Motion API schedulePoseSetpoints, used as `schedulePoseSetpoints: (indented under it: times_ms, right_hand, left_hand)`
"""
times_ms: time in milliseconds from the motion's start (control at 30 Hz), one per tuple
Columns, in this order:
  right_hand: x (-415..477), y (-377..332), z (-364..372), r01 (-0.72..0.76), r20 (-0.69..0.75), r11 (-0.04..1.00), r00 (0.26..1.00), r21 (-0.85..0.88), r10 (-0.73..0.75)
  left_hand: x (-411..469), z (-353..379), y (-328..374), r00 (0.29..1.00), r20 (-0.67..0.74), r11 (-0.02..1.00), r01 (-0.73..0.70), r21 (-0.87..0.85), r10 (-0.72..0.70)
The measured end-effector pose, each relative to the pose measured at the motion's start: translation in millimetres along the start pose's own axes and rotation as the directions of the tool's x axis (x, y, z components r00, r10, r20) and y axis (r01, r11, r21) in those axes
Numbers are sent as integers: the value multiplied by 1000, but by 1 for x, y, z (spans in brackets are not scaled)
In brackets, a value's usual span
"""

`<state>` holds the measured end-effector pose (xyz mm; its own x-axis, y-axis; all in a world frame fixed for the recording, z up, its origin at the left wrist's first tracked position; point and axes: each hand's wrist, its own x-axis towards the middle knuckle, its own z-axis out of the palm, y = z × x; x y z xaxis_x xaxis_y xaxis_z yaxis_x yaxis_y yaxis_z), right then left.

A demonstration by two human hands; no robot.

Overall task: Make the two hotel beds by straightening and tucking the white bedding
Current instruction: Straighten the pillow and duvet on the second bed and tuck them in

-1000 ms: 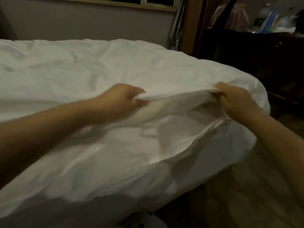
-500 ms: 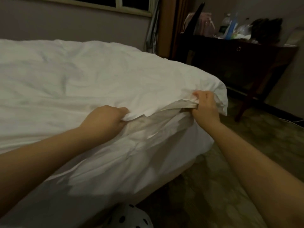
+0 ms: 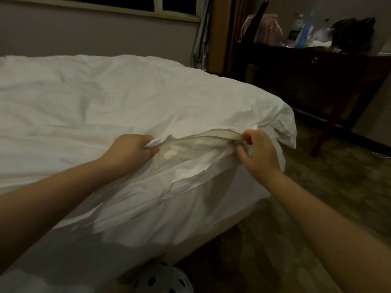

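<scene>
We see the left hand [image 3: 131, 152] gripping the edge of the white duvet [image 3: 127, 98]; the right hand [image 3: 261, 154] pinches a cream hem [image 3: 211, 134]. Both sit near the corner of the bed [image 3: 243, 187]

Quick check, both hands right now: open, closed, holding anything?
Left hand: closed, gripping the open edge of the white duvet cover.
Right hand: closed, pinching that same edge farther along.

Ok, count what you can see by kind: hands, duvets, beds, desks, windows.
Hands: 2, left hand and right hand, both gripping the duvet
Duvet: 1
Bed: 1
Desk: 1
Window: 1
Total: 6
</scene>
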<state>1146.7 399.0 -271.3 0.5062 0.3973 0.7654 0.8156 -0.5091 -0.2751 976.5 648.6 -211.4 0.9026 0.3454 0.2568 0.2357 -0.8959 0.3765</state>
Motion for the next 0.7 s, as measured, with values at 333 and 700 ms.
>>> schedulePoseSetpoints:
  times_ms: [333, 700]
  right_hand:
    - [12, -102, 41, 565, 7, 824, 825, 28, -566]
    - [-30, -83, 94, 523, -54, 852, 852, 33, -521]
  left_hand:
    - [-43, -3, 15, 967, 214, 940, -197, 279, 140]
    - [-139, -30, -113, 797, -216, 698, -319, 641, 564]
